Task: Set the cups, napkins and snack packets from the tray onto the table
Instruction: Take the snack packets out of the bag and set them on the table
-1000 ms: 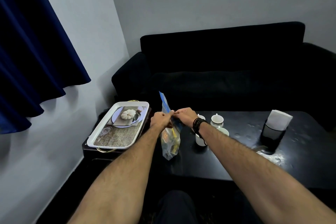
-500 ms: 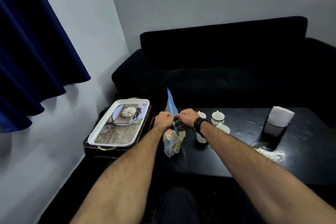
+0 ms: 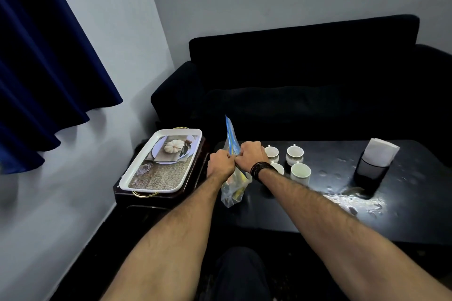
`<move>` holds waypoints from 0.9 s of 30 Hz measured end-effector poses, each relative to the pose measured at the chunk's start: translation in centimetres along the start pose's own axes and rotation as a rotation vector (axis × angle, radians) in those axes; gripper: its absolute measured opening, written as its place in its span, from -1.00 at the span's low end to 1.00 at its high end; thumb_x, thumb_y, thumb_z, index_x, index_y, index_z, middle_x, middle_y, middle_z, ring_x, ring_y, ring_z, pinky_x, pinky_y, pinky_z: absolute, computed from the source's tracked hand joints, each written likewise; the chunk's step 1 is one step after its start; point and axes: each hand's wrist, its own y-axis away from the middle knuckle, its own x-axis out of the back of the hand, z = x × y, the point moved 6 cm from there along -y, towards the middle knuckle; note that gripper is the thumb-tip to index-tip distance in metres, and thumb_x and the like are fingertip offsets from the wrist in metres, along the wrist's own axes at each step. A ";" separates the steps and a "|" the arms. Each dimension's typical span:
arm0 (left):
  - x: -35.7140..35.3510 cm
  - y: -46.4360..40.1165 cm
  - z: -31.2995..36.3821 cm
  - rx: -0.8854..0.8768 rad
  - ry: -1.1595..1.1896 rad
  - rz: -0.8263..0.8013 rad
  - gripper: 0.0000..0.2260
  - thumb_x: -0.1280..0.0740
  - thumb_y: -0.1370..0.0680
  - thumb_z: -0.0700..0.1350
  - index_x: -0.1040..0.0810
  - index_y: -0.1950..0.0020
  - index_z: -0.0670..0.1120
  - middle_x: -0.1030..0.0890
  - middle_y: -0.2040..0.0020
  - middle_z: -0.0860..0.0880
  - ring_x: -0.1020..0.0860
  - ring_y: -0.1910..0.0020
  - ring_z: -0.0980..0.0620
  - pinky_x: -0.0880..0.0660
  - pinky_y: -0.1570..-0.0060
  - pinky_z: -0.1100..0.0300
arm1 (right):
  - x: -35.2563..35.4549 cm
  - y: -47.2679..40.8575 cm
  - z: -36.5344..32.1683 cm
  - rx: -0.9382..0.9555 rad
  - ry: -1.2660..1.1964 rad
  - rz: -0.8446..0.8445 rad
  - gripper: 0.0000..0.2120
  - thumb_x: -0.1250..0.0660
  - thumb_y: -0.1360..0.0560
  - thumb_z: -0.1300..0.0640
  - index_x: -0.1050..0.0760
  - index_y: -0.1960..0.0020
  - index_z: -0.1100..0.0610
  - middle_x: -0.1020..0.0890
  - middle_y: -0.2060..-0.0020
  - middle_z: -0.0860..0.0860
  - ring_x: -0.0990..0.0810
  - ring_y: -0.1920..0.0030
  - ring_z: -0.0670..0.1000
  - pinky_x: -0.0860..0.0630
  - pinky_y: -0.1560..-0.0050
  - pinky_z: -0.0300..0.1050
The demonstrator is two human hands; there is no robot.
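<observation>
Both hands, the left hand and right hand, were closed in a grip on the clear snack bag, held upright over the desk's left near edge. Four cups stood just right of it; the tray lay further left.

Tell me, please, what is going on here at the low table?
A person is gripping a clear plastic zip bag with a blue seal in both hands, the left hand and right hand close together at its upper part, above the near-left corner of the black table. Four white cups stand on the table beside a dark holder of white napkins. The white rectangular tray, on a side stand, holds nothing loose.
</observation>
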 end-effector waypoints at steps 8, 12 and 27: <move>1.2 0.0 -2.2 0.054 -0.060 0.061 -0.67 -0.25 -0.55 0.03 -0.59 -0.02 -0.24 -0.61 -0.04 -0.23 -0.59 -0.06 -0.26 -0.53 0.00 0.00 | 0.9 0.1 2.1 -0.080 0.161 0.095 -0.75 -0.30 -0.42 0.13 -0.57 0.00 0.26 -0.61 -0.04 0.24 -0.61 -0.07 0.29 -0.53 0.07 0.00; 1.8 -0.6 -3.1 -0.049 -0.058 0.026 -0.67 -0.25 -0.54 -0.01 -0.39 0.40 -0.10 -0.48 0.33 -0.08 -0.54 0.23 -0.14 -0.38 0.27 0.12 | 1.6 -0.9 4.9 -0.184 0.148 0.024 -0.72 -0.33 -0.39 0.10 -0.58 -0.04 0.23 -0.60 -0.08 0.22 -0.60 -0.11 0.27 -0.53 0.03 -0.02; 1.6 -2.7 0.1 -0.152 -0.378 0.030 -0.56 -0.08 -0.61 0.17 -0.57 -0.08 -0.14 -0.62 -0.06 -0.15 -0.60 0.00 -0.17 -0.51 0.00 0.01 | -0.2 -1.6 0.2 0.178 0.124 0.026 -0.72 -0.25 -0.52 -0.04 -0.41 0.30 0.06 -0.60 0.25 0.08 -0.63 0.15 0.21 -0.45 0.25 -0.07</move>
